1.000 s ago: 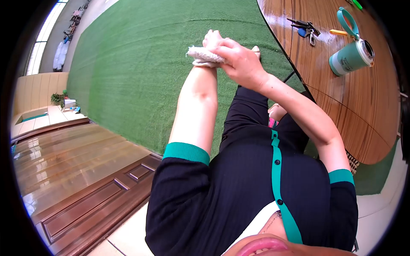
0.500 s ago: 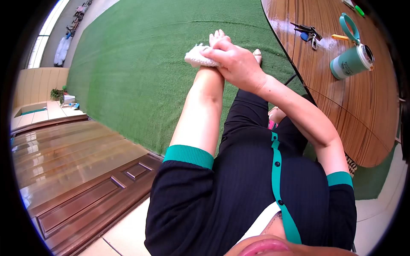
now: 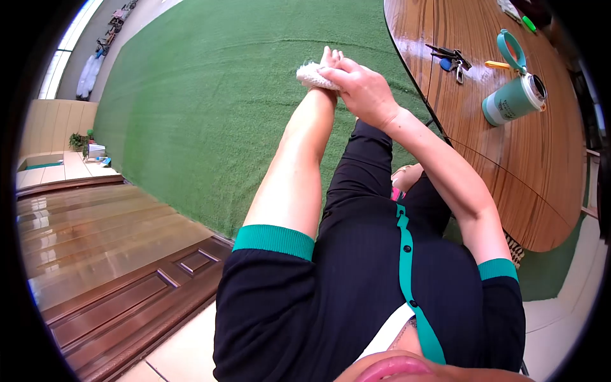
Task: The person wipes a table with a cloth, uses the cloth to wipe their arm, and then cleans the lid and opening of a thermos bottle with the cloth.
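My left arm reaches forward over the green carpet, and beyond the wrist the fingers of my left hand (image 3: 330,57) stick out, stretched, with nothing seen in them. Across that wrist lies a white fluffy cloth (image 3: 312,76), bunched up. My right hand (image 3: 370,92) comes over from the right and grips the cloth between thumb and fingers, pressing it against the left wrist. The right hand covers much of the left palm and part of the cloth.
A wooden table (image 3: 509,184) stands to my right, bearing a green-and-white bottle (image 3: 514,100) with its lid up, keys (image 3: 453,63), a yellow item (image 3: 497,64) and a green marker (image 3: 529,24). A brown panelled door (image 3: 127,296) lies at lower left; green carpet (image 3: 210,95) spreads ahead.
Both hands and the cloth have shifted a little up and to the right in view. The cloth stays in my right hand at the left wrist. The table appears slightly further left.
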`<state>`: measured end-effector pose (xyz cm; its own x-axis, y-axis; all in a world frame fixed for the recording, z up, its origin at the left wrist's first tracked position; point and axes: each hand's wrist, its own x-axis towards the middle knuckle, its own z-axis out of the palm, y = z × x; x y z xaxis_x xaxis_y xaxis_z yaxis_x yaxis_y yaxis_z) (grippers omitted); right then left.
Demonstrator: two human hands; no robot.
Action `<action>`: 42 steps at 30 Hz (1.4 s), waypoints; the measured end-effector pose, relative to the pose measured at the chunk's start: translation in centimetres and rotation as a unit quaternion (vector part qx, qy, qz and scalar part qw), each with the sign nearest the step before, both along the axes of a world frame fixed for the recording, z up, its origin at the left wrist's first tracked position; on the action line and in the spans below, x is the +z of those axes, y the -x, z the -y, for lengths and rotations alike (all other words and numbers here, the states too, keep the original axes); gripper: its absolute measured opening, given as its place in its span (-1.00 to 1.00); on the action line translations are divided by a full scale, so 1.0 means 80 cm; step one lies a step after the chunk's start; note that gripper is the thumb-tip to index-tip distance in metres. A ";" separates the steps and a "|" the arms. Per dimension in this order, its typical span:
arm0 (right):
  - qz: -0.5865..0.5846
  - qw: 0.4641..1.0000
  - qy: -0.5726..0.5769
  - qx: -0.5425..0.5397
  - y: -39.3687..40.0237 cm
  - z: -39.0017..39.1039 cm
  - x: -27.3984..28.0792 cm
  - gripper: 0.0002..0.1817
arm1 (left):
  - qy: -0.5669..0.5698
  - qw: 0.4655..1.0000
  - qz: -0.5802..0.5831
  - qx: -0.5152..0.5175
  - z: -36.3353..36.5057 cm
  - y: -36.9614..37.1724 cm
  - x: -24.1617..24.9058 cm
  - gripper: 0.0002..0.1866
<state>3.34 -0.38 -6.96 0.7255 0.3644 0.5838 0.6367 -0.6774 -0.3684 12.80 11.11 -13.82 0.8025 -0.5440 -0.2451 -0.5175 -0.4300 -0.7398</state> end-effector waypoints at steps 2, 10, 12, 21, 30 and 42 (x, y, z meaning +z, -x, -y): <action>0.003 0.994 -0.070 0.088 0.052 -0.024 0.048 -0.65 | -0.015 0.999 -0.009 -0.041 0.012 -0.008 -0.017 -0.44; 0.226 0.931 -0.155 0.241 0.125 -0.026 0.050 -0.51 | 0.394 0.870 -0.118 0.273 0.032 -0.078 -0.003 -0.51; 0.211 0.962 -0.112 0.133 0.070 -0.007 0.013 -0.45 | 0.474 0.820 -0.094 0.306 0.045 -0.091 0.023 -0.49; -0.030 0.921 -0.296 0.252 0.179 -0.030 0.113 -0.49 | 0.785 0.490 -0.106 0.363 0.040 -0.229 0.021 -0.47; 0.071 0.975 -0.210 0.028 0.030 0.041 0.091 -0.48 | 0.589 0.743 -0.103 0.300 0.033 -0.128 0.125 -0.40; -0.007 0.977 -0.199 0.079 0.071 -0.010 0.080 -0.46 | 0.241 0.969 0.044 0.022 0.054 -0.075 0.125 -0.51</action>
